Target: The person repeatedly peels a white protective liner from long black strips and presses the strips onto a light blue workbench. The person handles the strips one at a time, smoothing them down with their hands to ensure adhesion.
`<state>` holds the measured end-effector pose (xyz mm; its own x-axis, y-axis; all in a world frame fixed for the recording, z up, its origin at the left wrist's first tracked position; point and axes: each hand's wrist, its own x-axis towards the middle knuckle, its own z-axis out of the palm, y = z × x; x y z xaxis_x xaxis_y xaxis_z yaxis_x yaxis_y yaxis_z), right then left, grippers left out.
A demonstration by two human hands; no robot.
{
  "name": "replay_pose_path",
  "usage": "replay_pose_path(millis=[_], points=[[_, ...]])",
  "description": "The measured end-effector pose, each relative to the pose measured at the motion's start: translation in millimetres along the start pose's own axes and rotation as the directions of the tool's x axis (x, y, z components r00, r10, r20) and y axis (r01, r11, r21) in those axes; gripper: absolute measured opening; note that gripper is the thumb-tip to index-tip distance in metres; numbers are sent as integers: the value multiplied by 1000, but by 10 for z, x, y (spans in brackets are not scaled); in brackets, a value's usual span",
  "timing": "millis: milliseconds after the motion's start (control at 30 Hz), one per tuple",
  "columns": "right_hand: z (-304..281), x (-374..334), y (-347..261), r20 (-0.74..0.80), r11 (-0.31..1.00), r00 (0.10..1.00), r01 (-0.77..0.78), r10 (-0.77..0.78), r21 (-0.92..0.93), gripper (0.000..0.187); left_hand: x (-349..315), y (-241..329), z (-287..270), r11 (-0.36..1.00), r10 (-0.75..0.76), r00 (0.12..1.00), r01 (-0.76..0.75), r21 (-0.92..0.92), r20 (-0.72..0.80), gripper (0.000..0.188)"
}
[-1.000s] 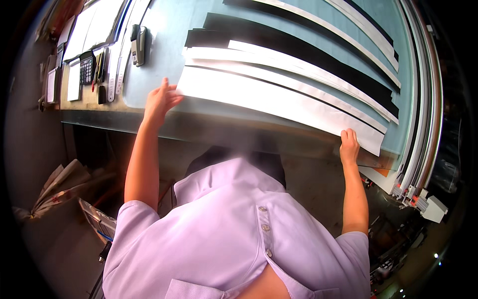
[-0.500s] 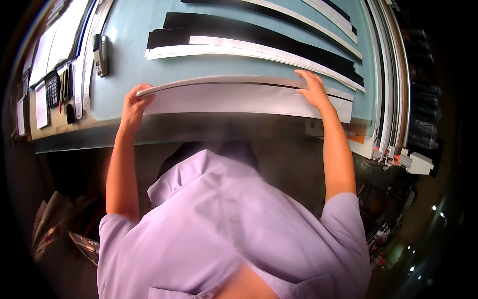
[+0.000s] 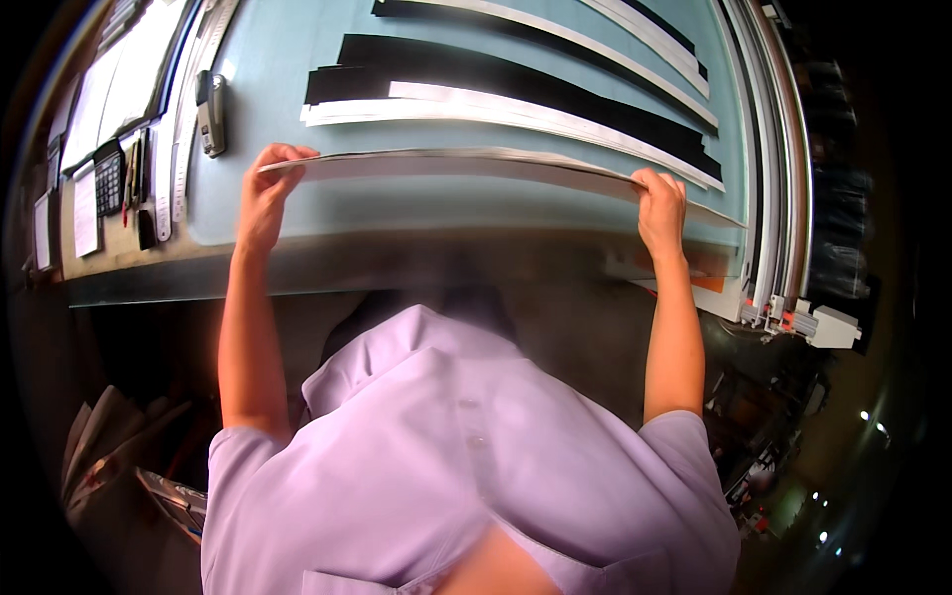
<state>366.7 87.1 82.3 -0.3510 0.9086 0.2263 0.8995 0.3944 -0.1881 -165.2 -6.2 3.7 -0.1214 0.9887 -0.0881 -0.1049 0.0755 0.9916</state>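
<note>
A long, pale, thin strip like paper or card (image 3: 466, 156) spans between my hands above the near part of the table, seen almost edge-on. The fingers of my left hand (image 3: 264, 203) pinch its left end. Farther right, my right hand (image 3: 661, 210) is closed on the strip's edge, and the strip's right end sticks out past it. Beyond it on the pale blue tabletop (image 3: 416, 213) lie several long strips, black (image 3: 476, 74) and white (image 3: 446, 111), overlapping one another.
A stapler (image 3: 210, 114) lies to the left. Beside it are long rulers (image 3: 167, 203), a calculator (image 3: 108, 178), pens (image 3: 136, 169) and papers. Metal rails (image 3: 773, 169) with a white end piece (image 3: 836, 327) run along the right edge.
My right hand has gone from spread fingers to gripping the strip. The strip's broad white face has tilted to nearly edge-on, and my left hand has risen slightly.
</note>
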Motion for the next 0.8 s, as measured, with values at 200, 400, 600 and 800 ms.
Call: replay_pose_path(millis=[200,400,600,800], points=[[337,-180,68,-6,999,1000,1,-1,36,11,190,-132,-84,994,-108,988,106,27,107,11],[278,-157,60,96,999,995,-21,18,27,12,232,-172,-117,981,-180,972,166,97,153,15],[261,-150,87,50,997,997,53,-55,49,10,280,-143,-96,978,-173,969,148,149,173,12],[277,-161,176,116,999,992,41,-40,0,14,325,-126,170,978,-181,960,152,144,215,12]])
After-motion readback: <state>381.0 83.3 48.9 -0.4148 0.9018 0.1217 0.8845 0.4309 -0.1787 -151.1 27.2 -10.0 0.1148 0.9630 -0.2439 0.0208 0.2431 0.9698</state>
